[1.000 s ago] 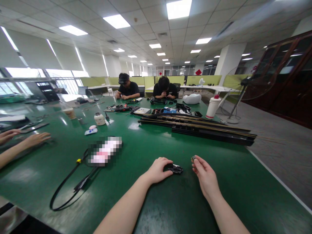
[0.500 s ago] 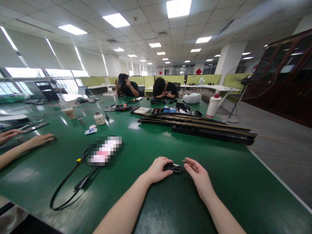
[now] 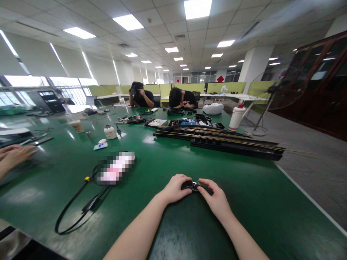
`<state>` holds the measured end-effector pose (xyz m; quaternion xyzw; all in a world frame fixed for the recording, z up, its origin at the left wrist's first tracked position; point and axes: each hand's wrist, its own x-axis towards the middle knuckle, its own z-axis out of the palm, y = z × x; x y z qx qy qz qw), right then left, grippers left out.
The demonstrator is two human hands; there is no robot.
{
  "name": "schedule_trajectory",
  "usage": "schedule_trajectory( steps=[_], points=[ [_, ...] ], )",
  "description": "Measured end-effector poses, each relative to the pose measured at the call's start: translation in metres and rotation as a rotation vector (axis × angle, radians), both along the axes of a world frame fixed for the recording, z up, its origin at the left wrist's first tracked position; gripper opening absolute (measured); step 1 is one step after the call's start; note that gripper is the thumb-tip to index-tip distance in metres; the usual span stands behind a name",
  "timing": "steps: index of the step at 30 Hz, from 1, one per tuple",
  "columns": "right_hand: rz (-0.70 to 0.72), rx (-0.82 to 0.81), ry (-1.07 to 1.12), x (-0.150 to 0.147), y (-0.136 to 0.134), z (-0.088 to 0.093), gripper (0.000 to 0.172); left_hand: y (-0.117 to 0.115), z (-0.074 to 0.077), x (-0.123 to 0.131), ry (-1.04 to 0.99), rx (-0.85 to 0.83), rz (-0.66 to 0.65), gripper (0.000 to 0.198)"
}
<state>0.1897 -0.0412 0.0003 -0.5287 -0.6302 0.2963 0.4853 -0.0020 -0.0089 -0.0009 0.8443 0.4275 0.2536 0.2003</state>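
A small black part [image 3: 194, 186] with shiny silvery details on top lies on the green table in front of me. Its exact kind is too small to tell. My left hand [image 3: 177, 188] is closed around the left end, thumb in front and fingers behind. At the right end, my right hand [image 3: 213, 193] pinches the same part with thumb and index finger. The little grey piece seen in these fingers earlier cannot be made out clearly now.
Left of my arms lie a phone [image 3: 119, 168] and a black strap [image 3: 65, 202]. Long black rails [image 3: 235, 148] with thin rods stretch across the back right. Beyond stand a white bottle [image 3: 236, 118] and a jar [image 3: 110, 132]. A co-worker's hands [image 3: 16, 156] show at left; two people sit opposite.
My right hand has moved left, bringing its fingertips from beside the black part onto its right end. My left hand has stayed put. The co-worker's hands at left have drawn back leftward.
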Motion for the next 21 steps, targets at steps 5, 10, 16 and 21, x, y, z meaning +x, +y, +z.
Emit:
schedule_trajectory(
  steps=[5, 10, 16, 21],
  points=[
    [0.061, 0.075, -0.157, -0.0014, 0.0007, -0.0025, 0.018, -0.0001, 0.0005, 0.0, -0.005, -0.006, -0.003, 0.039],
    [0.112, 0.034, -0.352, -0.0036, 0.0012, -0.0043, 0.021, 0.0004, -0.0008, 0.0001, -0.013, -0.01, -0.007, 0.042],
    [0.101, 0.02, -0.371, -0.0022, 0.0024, -0.007, 0.021, 0.0003, -0.001, 0.0002, -0.022, -0.026, -0.001, 0.042],
    [0.094, 0.026, -0.371, -0.0012, 0.002, -0.0074, 0.02, 0.0003, -0.0026, -0.0001, -0.02, -0.025, 0.0, 0.043]
  ],
)
